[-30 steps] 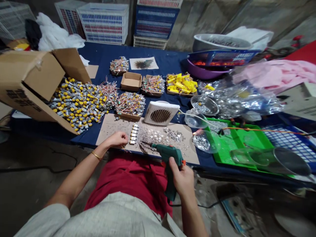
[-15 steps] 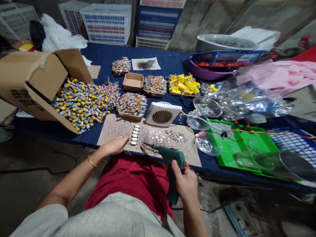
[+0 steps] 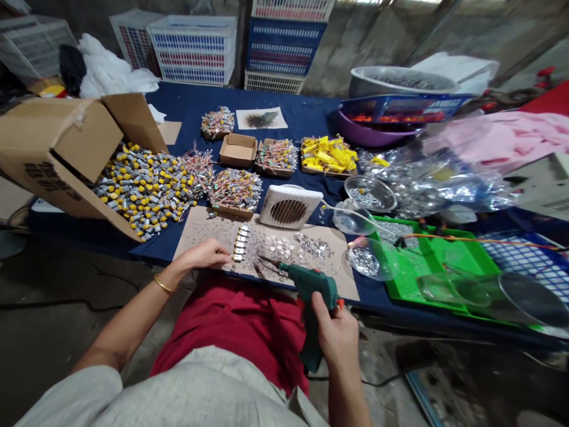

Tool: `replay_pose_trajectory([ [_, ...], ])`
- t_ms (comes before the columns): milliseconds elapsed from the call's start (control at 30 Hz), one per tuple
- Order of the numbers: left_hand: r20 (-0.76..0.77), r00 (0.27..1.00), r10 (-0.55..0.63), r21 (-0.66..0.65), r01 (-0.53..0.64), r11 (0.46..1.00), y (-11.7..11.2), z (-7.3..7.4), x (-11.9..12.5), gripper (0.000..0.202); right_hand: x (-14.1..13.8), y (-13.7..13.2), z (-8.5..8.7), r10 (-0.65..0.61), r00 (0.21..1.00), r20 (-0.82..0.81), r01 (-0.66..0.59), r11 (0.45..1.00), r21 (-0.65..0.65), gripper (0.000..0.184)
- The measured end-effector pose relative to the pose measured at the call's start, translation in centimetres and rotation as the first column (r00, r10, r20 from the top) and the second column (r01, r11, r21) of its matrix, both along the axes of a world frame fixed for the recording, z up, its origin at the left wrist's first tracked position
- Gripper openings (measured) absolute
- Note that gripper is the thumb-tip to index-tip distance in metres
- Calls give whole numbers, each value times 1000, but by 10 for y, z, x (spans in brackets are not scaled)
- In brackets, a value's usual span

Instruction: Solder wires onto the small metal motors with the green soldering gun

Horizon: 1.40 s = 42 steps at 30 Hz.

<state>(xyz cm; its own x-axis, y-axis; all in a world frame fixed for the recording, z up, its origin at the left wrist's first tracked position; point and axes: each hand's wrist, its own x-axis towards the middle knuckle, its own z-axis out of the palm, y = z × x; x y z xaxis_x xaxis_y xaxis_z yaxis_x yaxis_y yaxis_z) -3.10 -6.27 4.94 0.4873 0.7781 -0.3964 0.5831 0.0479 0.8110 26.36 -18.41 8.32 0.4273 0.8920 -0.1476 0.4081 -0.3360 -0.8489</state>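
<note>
My right hand [image 3: 340, 335] is wrapped round the grip of a green soldering gun [image 3: 313, 283], its thin metal tip pointing left above the cardboard sheet. A short row of small motors [image 3: 240, 240] with white and yellow ends runs away from me on that sheet. Close to the nearest motor of the row, my left hand [image 3: 208, 254] has its fingertips pinched together. What lies between those fingertips is too small to make out. Small metal parts [image 3: 316, 244] are scattered over the sheet to the right of the row.
Behind the cardboard sheet [image 3: 189, 228] stands a white vent fan [image 3: 290, 206]. A tipped carton [image 3: 53, 154] spills motors at the left. Small boxes of wired motors [image 3: 235, 193] and yellow parts [image 3: 329, 155] sit further back. Green trays [image 3: 409, 279] and clear bowls [image 3: 371, 261] are on the right.
My left hand has shifted slightly left and its fingers are more curled. The soldering gun has moved a little right, away from the motor row. The view has tilted slightly.
</note>
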Motion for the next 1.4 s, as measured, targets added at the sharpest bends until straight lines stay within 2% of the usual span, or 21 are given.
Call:
replay_pose_trajectory([
  [100,76,991,113,-83,-107,991,-5,-3,5,34,2,-1,0,-26,1000,12,26,1000,0,56],
  [167,101,977,188,-71,-182,981,-7,-5,11,36,3,0,-1,-29,1000,12,29,1000,5,57],
  [300,25,958,286,108,-287,952,0,0,21,35,8,3,-4,-34,999,7,34,999,-23,59],
  [367,-15,961,278,188,-270,944,6,9,22,31,12,3,-6,-46,999,-1,46,997,-57,59],
  [467,4,951,310,223,-303,926,19,29,20,26,16,3,-7,-54,998,-16,53,995,-90,59],
  [600,205,895,396,248,-439,864,49,62,13,19,21,3,-12,-34,999,-29,32,996,-78,56],
  [700,396,812,429,153,-519,841,81,76,12,19,23,4,-16,5,999,-43,-8,999,-53,57],
  [767,484,745,459,59,-551,832,102,71,14,20,23,4,-17,22,999,-46,-24,999,-44,58],
  [867,480,699,531,25,-615,788,125,45,12,20,23,5,-14,6,999,-41,-8,999,-53,58],
  [967,329,723,608,139,-674,726,136,10,5,18,22,8,-8,-28,999,-45,25,998,-53,57],
  [1067,165,777,608,373,-620,691,140,-13,-3,17,20,13,1,-35,999,-26,34,998,-54,53],
  [1167,68,822,566,548,-505,666,141,-18,-6,20,16,21,7,-31,1000,-1,31,998,-62,51],
  [1267,25,843,537,633,-429,644,133,-15,-9,23,15,25,7,-32,999,12,33,996,-81,52],
  [1333,53,846,530,685,-417,597,119,-15,-17,29,17,26,2,-28,999,26,31,991,-128,52],
  [1400,112,816,567,732,-453,509,99,-19,-29,34,20,27,-3,-40,998,50,47,987,-153,50],
])
